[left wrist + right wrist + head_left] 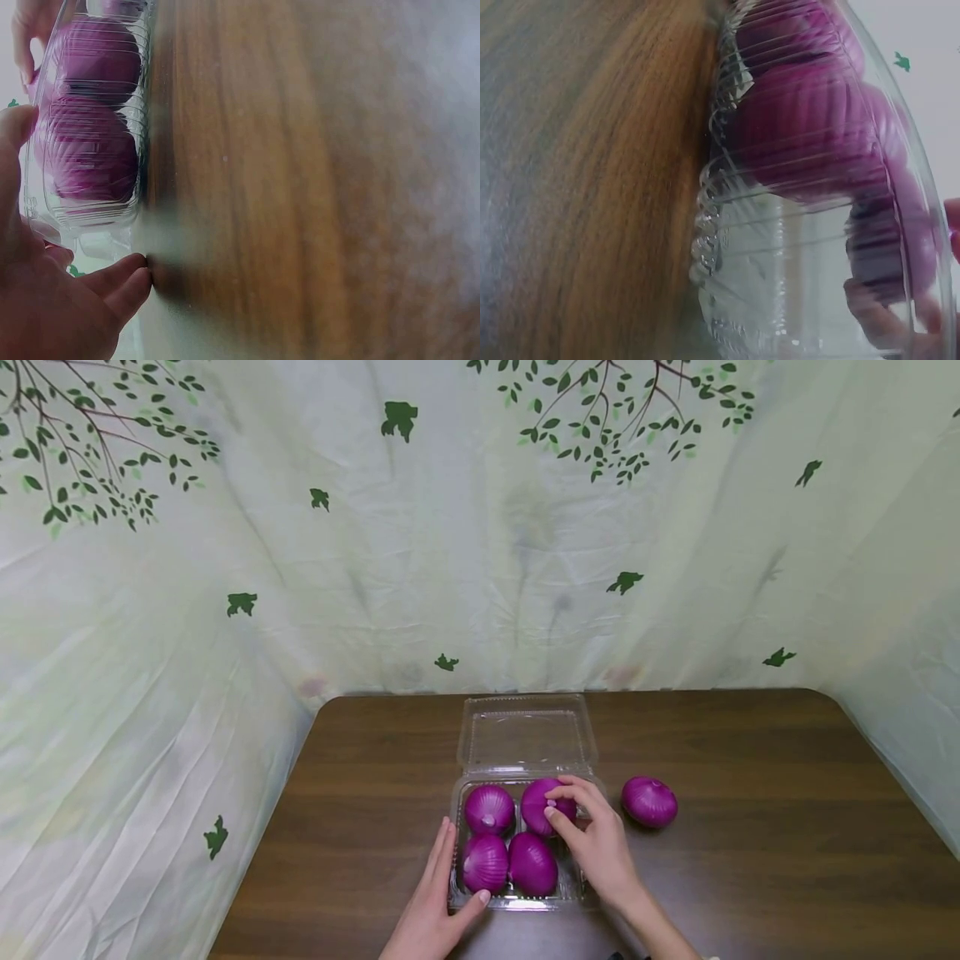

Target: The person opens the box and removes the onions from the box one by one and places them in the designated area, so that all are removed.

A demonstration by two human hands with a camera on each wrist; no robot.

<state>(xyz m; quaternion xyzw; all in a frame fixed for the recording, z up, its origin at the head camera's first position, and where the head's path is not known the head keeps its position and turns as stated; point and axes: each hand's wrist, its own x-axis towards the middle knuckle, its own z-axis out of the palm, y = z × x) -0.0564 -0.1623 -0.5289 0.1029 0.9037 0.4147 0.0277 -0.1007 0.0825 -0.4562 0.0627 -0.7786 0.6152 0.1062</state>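
Note:
A clear plastic clamshell box (517, 903) holds several purple onions, with its lid (527, 739) folded back. My right hand (600, 839) grips the back-right onion (536, 806) by its top and side; the fingers (877, 319) show through the box wall in the right wrist view. My left hand (435, 893) lies along the box's left side, fingers straight, thumb at the front rim. In the left wrist view two fingertips (139, 274) touch down beside the box. In the front row are a left onion (486, 862) and a right onion (533, 864); behind sits another onion (490, 810).
One more purple onion (649, 802) lies on the brown wooden table (750, 860), right of the box. A pale curtain (480, 568) with leaf prints hangs behind the table and down both sides. A small dark object (617, 956) shows at the bottom edge.

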